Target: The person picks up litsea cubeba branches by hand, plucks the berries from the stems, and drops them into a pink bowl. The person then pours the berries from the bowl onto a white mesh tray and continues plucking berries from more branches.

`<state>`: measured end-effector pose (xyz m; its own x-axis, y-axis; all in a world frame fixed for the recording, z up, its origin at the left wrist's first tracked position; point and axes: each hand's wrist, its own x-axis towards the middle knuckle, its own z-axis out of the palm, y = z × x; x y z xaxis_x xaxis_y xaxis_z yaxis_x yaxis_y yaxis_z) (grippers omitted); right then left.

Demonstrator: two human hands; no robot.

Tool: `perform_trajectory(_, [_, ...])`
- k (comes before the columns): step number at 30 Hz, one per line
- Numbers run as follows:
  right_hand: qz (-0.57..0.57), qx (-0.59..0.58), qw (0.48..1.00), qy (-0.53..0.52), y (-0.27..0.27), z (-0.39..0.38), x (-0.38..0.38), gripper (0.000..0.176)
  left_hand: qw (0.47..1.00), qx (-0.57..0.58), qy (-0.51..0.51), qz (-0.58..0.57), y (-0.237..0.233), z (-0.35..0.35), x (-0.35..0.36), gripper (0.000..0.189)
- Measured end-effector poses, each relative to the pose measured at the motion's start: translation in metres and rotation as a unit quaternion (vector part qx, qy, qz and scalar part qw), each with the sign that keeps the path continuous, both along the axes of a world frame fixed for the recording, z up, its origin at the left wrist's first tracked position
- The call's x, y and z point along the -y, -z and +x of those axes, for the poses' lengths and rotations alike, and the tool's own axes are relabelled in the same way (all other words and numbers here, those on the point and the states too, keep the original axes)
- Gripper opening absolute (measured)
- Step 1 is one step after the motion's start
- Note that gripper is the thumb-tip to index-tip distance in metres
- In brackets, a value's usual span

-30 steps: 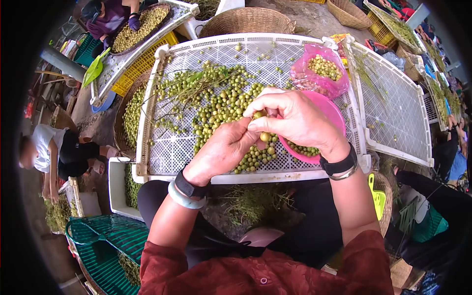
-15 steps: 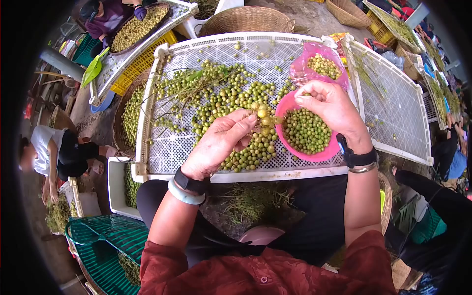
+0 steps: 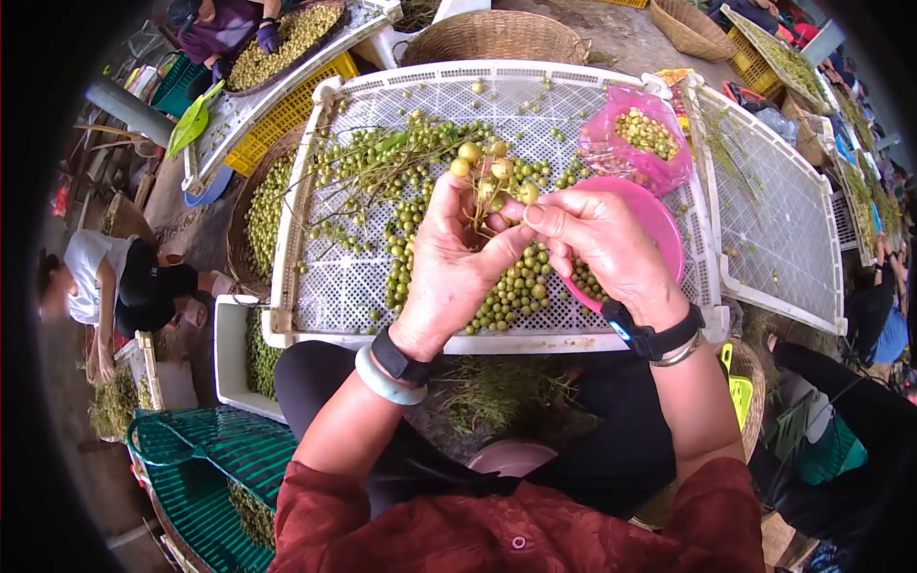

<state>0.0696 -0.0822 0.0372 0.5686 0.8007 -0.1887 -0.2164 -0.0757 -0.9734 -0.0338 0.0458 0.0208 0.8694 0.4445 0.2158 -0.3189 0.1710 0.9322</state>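
My left hand (image 3: pixel 449 267) holds up a stemmed cluster of small yellow-green fruits (image 3: pixel 489 172) above a white perforated tray (image 3: pixel 353 296). My right hand (image 3: pixel 597 244) pinches a fruit at the cluster's right side, fingers meeting the left thumb. A pile of loose green fruits (image 3: pixel 516 286) and stems lies on the tray under my hands. A pink bowl (image 3: pixel 659 224) of picked fruits sits partly hidden behind my right hand. Both wrists wear black bands.
A pink plastic bag (image 3: pixel 645 143) of fruits lies at the tray's far right. A second white tray (image 3: pixel 778 220) stands to the right, woven baskets (image 3: pixel 492 38) behind. Green crates (image 3: pixel 201 477) sit lower left. A person (image 3: pixel 115 286) crouches at left, and another person (image 3: pixel 215 29) sorts fruit at the top left.
My right hand came back from the pink bowl to the cluster. My left hand lifted the cluster higher and turned it upright.
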Motion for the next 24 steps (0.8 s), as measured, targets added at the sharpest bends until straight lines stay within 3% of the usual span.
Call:
perform_trajectory(7, [-0.051, -0.014, 0.999, -0.001, 0.007, -0.005, -0.003, 0.026, 0.992, -0.025, -0.016, 0.121, 0.005, -0.004, -0.001, 0.045])
perform_trajectory(10, [-0.044, 0.005, 0.999, 0.006, 0.012, -0.007, -0.005, 0.025, 0.994, -0.051, 0.005, 0.091, 0.012, -0.005, -0.002, 0.038])
perform_trajectory(13, [-0.062, 0.055, 0.996, 0.017, 0.016, -0.009, -0.005, 0.024, 0.998, -0.038, 0.015, -0.042, 0.014, -0.002, 0.000, 0.034])
perform_trajectory(16, [-0.057, 0.089, 0.994, 0.020, 0.010, -0.004, 0.001, 0.021, 0.993, -0.087, 0.040, -0.063, 0.008, -0.004, -0.003, 0.034])
perform_trajectory(19, [-0.126, 0.218, 0.968, -0.019, -0.002, 0.016, 0.019, 0.016, 0.979, -0.121, 0.077, -0.146, 0.005, -0.006, -0.010, 0.035])
perform_trajectory(20, [-0.122, 0.257, 0.959, -0.013, 0.016, 0.030, 0.029, 0.016, 0.975, -0.127, 0.080, -0.161, 0.006, -0.006, -0.012, 0.035])
perform_trajectory(22, [-0.223, 0.367, 0.903, -0.008, 0.006, 0.036, 0.038, 0.018, 0.973, -0.128, 0.088, -0.171, 0.001, -0.006, -0.014, 0.033])
perform_trajectory(24, [-0.154, 0.440, 0.884, 0.029, 0.010, 0.032, 0.035, 0.018, 0.970, -0.117, 0.103, -0.185, -0.001, -0.003, -0.015, 0.031])
